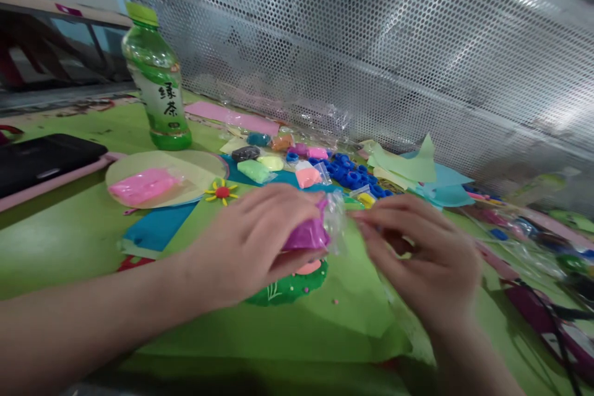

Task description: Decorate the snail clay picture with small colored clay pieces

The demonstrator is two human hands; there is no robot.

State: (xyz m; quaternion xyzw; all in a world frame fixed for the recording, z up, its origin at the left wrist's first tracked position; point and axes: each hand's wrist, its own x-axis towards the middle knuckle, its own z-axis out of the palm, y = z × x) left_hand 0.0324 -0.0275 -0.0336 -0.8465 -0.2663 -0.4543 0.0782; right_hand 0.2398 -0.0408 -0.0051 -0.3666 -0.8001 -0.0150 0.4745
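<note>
My left hand (260, 241) is wrapped round a clear bag of purple clay (309, 232), above the middle of a green paper sheet (352, 322). Just right of the bag, my right hand (413, 241) has its thumb and forefinger pinched together; whatever lies between them is blurred. Under the hands, the sheet bears a dark green clay patch (290, 288) with pink and white bits. A red and yellow clay flower (223, 192) sits at the sheet's upper left.
A green tea bottle (160, 86) stands at the back left, near a black phone (51, 158) and bagged pink clay (146, 187). Behind the hands lie small clay bags (254, 170), blue rings (346, 170) and paper scraps (408, 164). A perforated metal panel (348, 31) rises behind.
</note>
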